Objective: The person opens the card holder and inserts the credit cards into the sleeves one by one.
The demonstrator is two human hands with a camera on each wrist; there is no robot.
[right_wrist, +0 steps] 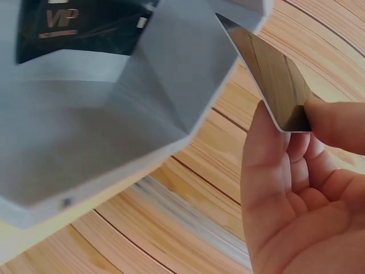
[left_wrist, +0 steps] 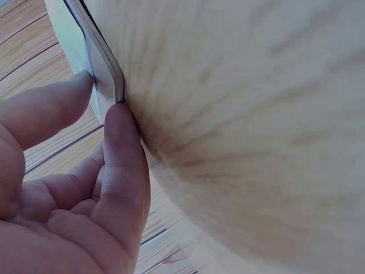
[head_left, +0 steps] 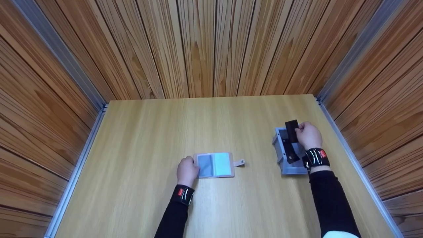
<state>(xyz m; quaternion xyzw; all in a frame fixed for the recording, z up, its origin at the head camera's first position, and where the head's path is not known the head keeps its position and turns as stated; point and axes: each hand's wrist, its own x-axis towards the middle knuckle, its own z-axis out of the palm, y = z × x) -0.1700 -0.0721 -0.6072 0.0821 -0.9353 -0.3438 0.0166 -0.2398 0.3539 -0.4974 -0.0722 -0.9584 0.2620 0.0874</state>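
An open card holder (head_left: 222, 164) with pale blue inner sleeves lies on the table, its snap strap (head_left: 239, 162) pointing right. My left hand (head_left: 187, 170) pinches its left edge between thumb and finger, as the left wrist view shows up close. At the right, my right hand (head_left: 309, 135) pinches a dark, glossy card (head_left: 291, 129) by one edge, over the far end of a grey plastic bin (head_left: 279, 155). Inside that bin is another dark card (right_wrist: 85, 25) bearing the letters VIP.
Wood-panelled walls (head_left: 198, 49) enclose the table (head_left: 138, 138) at the back and both sides. Metal rails (head_left: 358, 145) run along its side edges. The bin stands near the right rail, a forearm's width from it.
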